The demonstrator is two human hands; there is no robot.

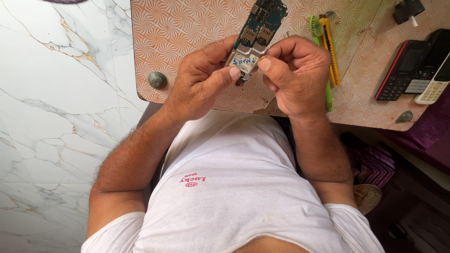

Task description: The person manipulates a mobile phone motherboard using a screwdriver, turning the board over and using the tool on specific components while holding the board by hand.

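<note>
Both hands are raised over the near edge of the surface (pixel 187 28), an orange top printed with pale swirls, whose rounded near-left corner ends beside a white marble floor (pixel 56 117) veined in gold and grey. The left hand (pixel 199 79) and the right hand (pixel 295 77) are close together, each clamped on the near end of a circuit board (pixel 258 30): the left thumb and the right thumb press on a pale metal patch with blue handwriting, fingers curled behind. The board is flat, dark green-blue, studded with small metal slots, and tilts away toward the far side; its far end is cut off by the top of the frame. Just right of the right hand lie a green toothbrush (pixel 315 28) and a yellow utility knife (pixel 329 47), both partly hidden behind the knuckles. Farther right, well apart, lie three keypad phones (pixel 417 68), black, dark and cream, running off the right edge. A round grey knob (pixel 157 79) sits near the left corner, another near the right edge. The floor on the left is open; on the right dark cloth and a sandal crowd the room, hard to make out.
</note>
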